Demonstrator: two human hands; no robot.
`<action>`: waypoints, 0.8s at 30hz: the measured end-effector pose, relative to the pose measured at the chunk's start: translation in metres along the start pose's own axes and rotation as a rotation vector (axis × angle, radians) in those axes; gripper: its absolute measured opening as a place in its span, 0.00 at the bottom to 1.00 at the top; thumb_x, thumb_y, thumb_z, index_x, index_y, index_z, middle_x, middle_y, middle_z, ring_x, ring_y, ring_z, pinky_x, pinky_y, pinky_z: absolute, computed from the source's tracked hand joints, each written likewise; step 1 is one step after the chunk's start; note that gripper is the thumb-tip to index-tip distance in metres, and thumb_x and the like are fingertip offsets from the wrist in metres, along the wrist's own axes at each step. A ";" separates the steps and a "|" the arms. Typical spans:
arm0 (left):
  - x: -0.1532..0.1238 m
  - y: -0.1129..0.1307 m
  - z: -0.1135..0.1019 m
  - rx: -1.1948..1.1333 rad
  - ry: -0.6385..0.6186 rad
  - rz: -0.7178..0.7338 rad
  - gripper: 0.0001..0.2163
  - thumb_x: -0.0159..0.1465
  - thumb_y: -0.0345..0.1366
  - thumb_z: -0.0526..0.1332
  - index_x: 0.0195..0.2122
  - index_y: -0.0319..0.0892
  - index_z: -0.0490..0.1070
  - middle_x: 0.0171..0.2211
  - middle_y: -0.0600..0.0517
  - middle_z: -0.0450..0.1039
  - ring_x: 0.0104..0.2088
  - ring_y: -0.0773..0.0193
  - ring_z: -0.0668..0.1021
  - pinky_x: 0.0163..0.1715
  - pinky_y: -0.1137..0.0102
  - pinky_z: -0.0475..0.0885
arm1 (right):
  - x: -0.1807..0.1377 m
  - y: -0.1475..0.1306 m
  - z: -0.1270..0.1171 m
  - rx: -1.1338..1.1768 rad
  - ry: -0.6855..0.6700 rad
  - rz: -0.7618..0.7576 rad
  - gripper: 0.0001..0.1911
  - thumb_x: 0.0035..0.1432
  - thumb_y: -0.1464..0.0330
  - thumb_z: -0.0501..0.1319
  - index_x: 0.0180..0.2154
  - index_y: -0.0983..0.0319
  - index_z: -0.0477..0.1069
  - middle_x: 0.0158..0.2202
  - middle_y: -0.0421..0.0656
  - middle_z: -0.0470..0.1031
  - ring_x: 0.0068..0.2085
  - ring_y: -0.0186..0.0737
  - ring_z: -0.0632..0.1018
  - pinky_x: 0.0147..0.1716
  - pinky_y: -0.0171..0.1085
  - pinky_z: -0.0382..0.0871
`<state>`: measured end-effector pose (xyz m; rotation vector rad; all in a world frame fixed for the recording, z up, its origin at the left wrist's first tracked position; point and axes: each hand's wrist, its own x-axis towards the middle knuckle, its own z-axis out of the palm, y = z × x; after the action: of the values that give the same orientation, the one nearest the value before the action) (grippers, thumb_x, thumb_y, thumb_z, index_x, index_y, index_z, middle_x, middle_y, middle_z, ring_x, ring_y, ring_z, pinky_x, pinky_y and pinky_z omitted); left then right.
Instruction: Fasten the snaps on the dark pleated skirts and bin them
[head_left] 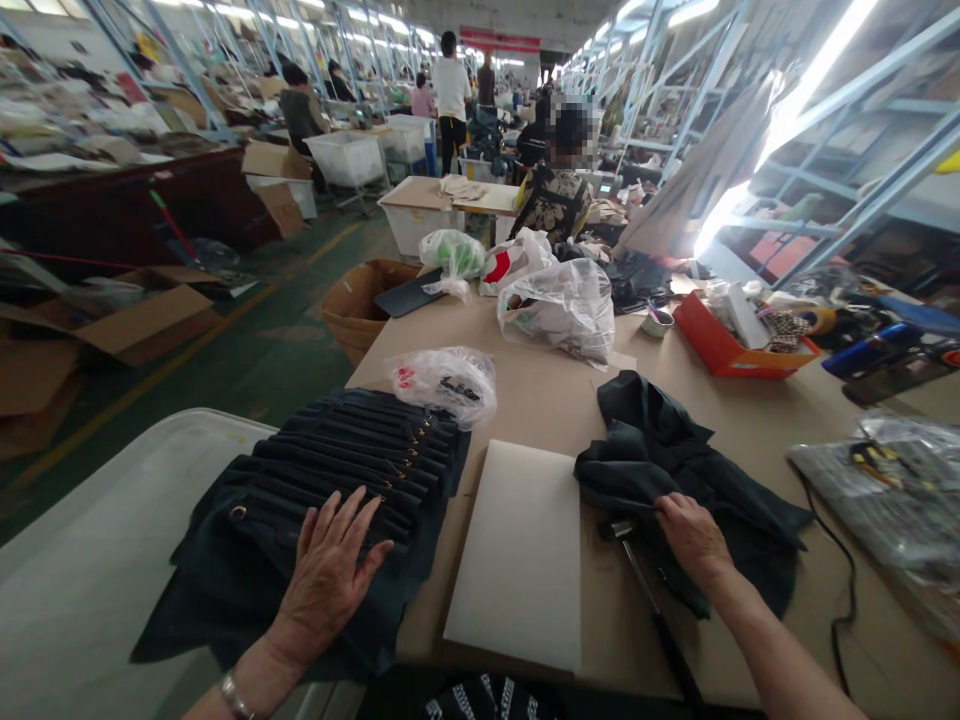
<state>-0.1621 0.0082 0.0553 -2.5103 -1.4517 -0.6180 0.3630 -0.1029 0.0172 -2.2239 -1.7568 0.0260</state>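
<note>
Dark, leathery-looking pieces [300,465] lie overlapped at near left, spilling past the edge of the counter [536,395]. The left hand [331,560] spreads flat on them; a sideways push could slide the row off. The right hand [691,540] pinches a loose dark heap [660,455] at near right; tugging might drag the hammer [641,582] beside it.
</note>
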 end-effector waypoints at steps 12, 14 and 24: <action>0.017 0.079 -0.006 -0.534 0.006 0.272 0.14 0.62 0.30 0.56 0.49 0.41 0.67 0.53 0.44 0.67 0.58 0.57 0.65 0.56 0.60 0.65 | 0.043 -0.118 -0.107 1.195 -0.069 0.394 0.15 0.51 0.55 0.62 0.35 0.59 0.67 0.22 0.35 0.67 0.23 0.32 0.68 0.21 0.30 0.63; 0.029 0.104 -0.010 -0.675 -0.053 0.339 0.14 0.61 0.31 0.56 0.49 0.41 0.67 0.52 0.44 0.68 0.57 0.57 0.66 0.57 0.59 0.64 | 0.039 -0.143 -0.114 1.332 -0.081 0.476 0.18 0.48 0.56 0.65 0.38 0.58 0.69 0.24 0.35 0.70 0.24 0.34 0.72 0.21 0.31 0.66; 0.068 0.152 -0.004 -1.757 -0.602 -0.853 0.22 0.53 0.47 0.64 0.43 0.36 0.67 0.31 0.49 0.72 0.24 0.67 0.73 0.22 0.72 0.69 | 0.041 -0.198 -0.102 1.644 -0.096 0.521 0.17 0.51 0.61 0.63 0.43 0.58 0.72 0.45 0.43 0.76 0.49 0.47 0.75 0.46 0.44 0.72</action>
<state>-0.0024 -0.0171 0.0964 -2.9341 -3.2521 -2.1867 0.2064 -0.0472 0.1703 -1.2191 -0.5038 1.1832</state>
